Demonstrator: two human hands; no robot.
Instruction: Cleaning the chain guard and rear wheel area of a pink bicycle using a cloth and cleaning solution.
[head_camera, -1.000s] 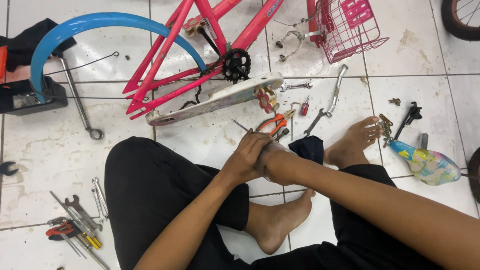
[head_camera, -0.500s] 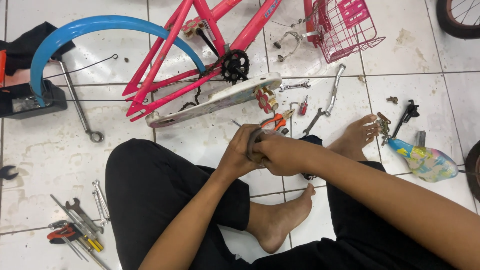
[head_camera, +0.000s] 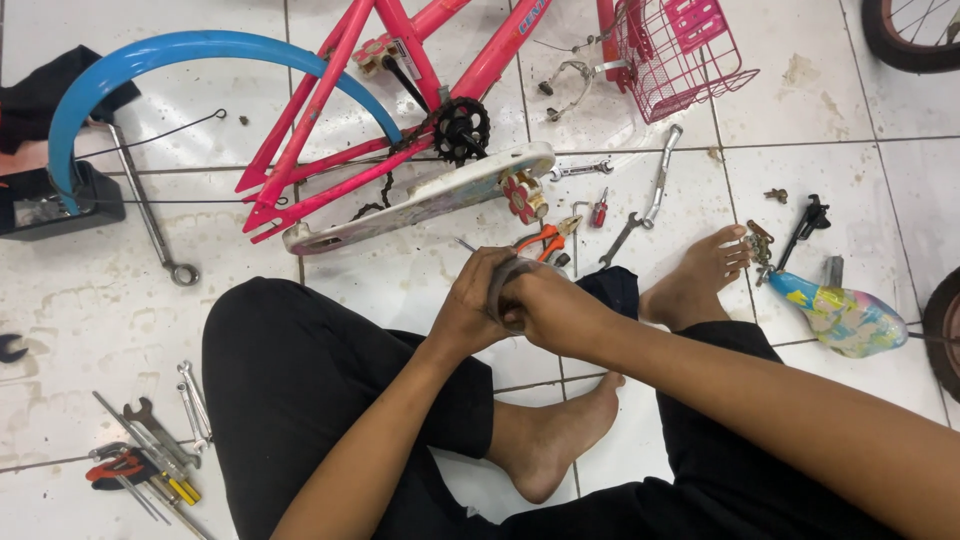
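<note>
- Gripping a small dark curved part (head_camera: 498, 285), the left hand (head_camera: 468, 312) and right hand (head_camera: 550, 310) are pressed together over it, just above the person's crossed legs at the middle of the floor.
- Both hands are clamped on the part; the left wraps it from the near-left side, the right covers it from the right. Only a grey-black arc shows between the fingers, so its exact kind cannot be told.
- Judged step: hand-working the part, by twisting or seating one piece against another. Which direction cannot be told.
- Next move, as a judgement: it calls for a steady counter-grip, one hand holding the part fixed while the other turns or presses, and for keeping it over the lap so nothing drops among the loose items.
- Surroundings:
  - Orange-handled pliers (head_camera: 540, 240) lie on the floor just beyond the hands.
  - A pale chain guard (head_camera: 420, 200) with a red flower trim lies beyond that, under the pink frame (head_camera: 400, 60).
  - A blue mudguard (head_camera: 150, 55) arcs toward the far-left corner of the floor.
  - A pink basket (head_camera: 680, 50) sits at the far edge, right of centre.
  - A patterned saddle (head_camera: 845, 318) lies near the right edge, beside the person's foot (head_camera: 700, 280).
  - Spanners (head_camera: 150, 440) and screwdrivers are grouped at the near-left corner.
</note>
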